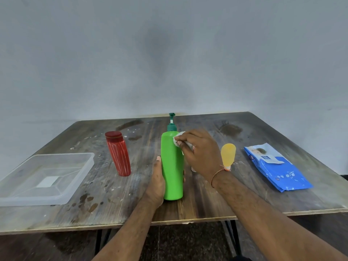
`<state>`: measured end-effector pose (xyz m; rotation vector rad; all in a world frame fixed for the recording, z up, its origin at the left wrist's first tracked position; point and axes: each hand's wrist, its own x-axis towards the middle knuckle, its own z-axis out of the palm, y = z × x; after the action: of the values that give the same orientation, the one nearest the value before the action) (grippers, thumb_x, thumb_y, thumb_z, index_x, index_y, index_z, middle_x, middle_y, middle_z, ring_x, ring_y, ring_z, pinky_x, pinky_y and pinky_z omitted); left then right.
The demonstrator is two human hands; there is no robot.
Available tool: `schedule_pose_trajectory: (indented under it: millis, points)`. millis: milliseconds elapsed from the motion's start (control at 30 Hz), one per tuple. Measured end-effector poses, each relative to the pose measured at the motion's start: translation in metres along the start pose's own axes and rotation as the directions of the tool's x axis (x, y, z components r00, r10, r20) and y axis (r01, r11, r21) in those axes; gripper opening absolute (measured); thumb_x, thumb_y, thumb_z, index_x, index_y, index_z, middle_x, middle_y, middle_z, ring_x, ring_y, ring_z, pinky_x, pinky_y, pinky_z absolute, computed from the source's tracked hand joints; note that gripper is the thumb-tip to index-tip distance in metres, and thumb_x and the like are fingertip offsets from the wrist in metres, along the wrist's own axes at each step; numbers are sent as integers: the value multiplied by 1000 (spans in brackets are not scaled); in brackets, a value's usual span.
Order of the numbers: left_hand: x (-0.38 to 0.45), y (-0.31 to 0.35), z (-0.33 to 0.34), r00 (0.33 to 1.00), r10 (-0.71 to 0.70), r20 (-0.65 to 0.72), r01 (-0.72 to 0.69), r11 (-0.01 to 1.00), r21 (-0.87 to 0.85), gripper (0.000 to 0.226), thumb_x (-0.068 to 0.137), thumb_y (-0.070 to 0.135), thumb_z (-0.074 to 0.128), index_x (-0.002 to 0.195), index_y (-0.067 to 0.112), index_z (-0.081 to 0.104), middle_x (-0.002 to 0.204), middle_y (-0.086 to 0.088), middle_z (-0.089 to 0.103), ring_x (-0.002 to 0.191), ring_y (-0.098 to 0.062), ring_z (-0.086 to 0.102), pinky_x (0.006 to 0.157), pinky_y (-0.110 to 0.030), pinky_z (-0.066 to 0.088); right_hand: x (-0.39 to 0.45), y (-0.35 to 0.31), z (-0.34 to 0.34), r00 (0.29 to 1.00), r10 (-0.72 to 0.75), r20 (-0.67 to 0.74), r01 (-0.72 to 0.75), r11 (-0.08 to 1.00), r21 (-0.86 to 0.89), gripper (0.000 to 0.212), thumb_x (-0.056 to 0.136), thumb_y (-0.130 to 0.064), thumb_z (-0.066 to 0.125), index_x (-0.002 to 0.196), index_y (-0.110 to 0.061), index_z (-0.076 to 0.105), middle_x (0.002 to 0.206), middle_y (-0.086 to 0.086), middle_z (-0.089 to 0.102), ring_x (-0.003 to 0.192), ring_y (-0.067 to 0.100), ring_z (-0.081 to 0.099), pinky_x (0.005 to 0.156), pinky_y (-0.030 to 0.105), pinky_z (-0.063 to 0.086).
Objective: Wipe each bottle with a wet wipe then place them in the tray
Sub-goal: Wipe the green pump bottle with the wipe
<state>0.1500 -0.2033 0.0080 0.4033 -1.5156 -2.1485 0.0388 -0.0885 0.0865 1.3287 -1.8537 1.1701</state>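
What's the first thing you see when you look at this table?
The tall green bottle with a pump top stands in the middle. The left hand holds it while the right hand presses a white wipe on its shoulder. A red bottle stands to its left, and a bright blue wipe pack lies far right.

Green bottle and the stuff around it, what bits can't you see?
- Green bottle: its back, hidden by its own body; its side, by the left hand.
- Yellow bottle: its base, behind the right hand.
- Wet wipe: mostly inside that hand.
- Wipes pack: print too small.
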Motion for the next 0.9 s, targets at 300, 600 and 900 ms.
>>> schedule_pose_trajectory:
  millis: [300,600,900]
  points:
    - [0,-1,-2,1000,12,7,-12,999,39,88,98,75,29,121,0,70,97,-27,73,76,-33,72,69,-40,60,7,0,1,974,219,-51,-215,974,75,13,99,-19,72,109,-21,81,106,-5,78,101,20,69,90,38,55]
    - [0,-1,-2,999,24,42,-25,1000,17,89,96,74,28,119,0,72,99,-30,71,76,-33,70,70,-38,59,-23,10,2,922,380,77,-388,907,165,11,98,-21,76,108,-23,81,99,-12,77,94,8,70,86,30,58]
    - [-4,0,0,999,20,26,-21,999,34,87,98,75,29,117,2,73,98,-30,73,77,-35,71,71,-41,59,11,1,-6,906,421,36,-414,866,279,13,98,-22,76,108,-26,83,103,-13,80,98,1,72,90,23,57]
